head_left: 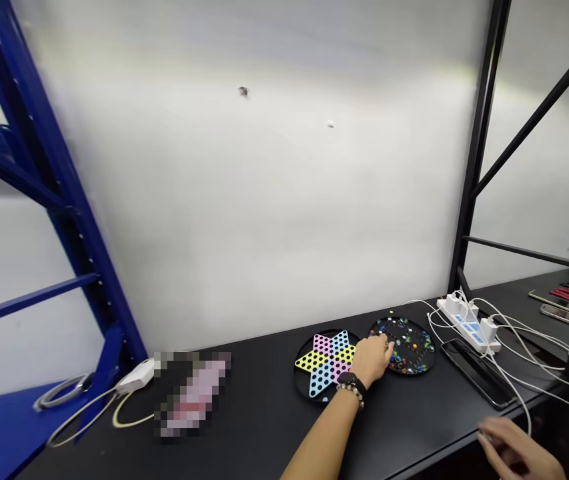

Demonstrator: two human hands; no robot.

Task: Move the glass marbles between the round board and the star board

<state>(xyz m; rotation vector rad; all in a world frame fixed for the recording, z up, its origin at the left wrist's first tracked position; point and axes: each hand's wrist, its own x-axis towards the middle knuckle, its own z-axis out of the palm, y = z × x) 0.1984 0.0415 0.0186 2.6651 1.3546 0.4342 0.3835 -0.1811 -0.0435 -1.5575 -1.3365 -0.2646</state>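
Observation:
My left hand point(371, 360), with a dark watch and a beaded bracelet at the wrist, reaches over the left edge of a round black tray point(408, 371) of small coloured marbles point(406, 341). Its fingers are drawn together at the tray, and what they grip cannot be made out. Left of that hand, partly behind it, lies a Chinese checkers board point(325, 360) with a pink, yellow and blue star full of holes. At the lower right, in front of the table edge, my right hand point(519, 450) is blurred, fingers closed around a small thing too indistinct to name.
A white power strip point(469, 325) with chargers and tangled cables stands to the right, beside a dark phone point(479, 373). A pixelated pinkish item point(197, 397) and a white adapter point(137, 377) lie left on the black table point(259, 413). Blue point(77, 193) and black point(479, 133) frame posts flank it.

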